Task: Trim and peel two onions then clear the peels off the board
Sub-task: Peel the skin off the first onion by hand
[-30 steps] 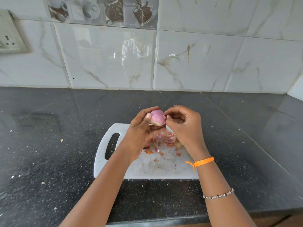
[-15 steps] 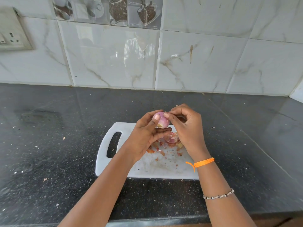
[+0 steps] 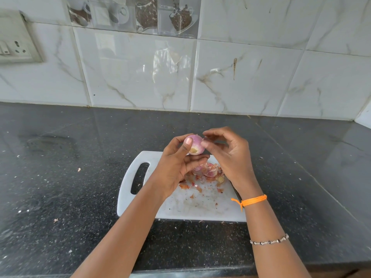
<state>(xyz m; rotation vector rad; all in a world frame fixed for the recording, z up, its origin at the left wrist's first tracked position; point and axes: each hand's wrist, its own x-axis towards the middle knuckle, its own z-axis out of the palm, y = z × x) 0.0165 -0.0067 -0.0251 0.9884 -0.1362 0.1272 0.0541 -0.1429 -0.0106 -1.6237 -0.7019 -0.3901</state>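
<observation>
No writing can be read anywhere. One onion [image 3: 194,145] is in view — the left hand [image 3: 178,163] grips it between thumb and curled fingers, above the far edge of the one white board [image 3: 128,189]. The right hand [image 3: 228,155], just right of the onion, pinches at its skin with thumb and forefinger. Below the grip, a heap of peels [image 3: 208,171] lies on the board — too many to count.

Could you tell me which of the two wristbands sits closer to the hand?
The orange thread band, tied just below the right hand; the beaded silver bracelet sits further down the forearm.
</observation>
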